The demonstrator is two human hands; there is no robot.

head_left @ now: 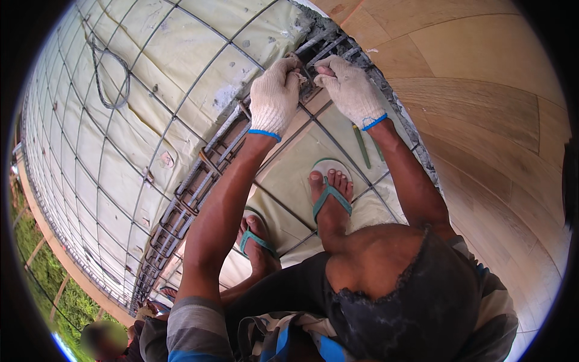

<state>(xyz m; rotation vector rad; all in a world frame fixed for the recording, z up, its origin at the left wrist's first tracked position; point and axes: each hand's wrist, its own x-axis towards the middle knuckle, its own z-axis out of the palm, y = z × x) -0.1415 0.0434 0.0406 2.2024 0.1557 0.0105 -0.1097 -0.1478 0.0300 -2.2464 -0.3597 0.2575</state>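
Note:
My left hand (274,96), in a white knit glove with a blue cuff, is closed over the steel rebar (313,43) beside the broken concrete edge (319,24). My right hand (353,93), gloved the same way, is just to its right, thumb and fingers pinched together near the same bars. What either hand's fingertips hold is too small to make out. Below them the rebar mesh (322,127) crosses a pale sheet. A pair of long green handles (362,146) lies beside my right forearm; the tool's head is hidden.
A rebar beam cage (202,169) runs down to the lower left. Mesh over pale sheeting (199,66) spreads left, with a wire loop (111,75) on it. Wood-look tiles (476,90) rise at right. My sandalled feet (330,196) stand among the bars. Another person (105,341) is at lower left.

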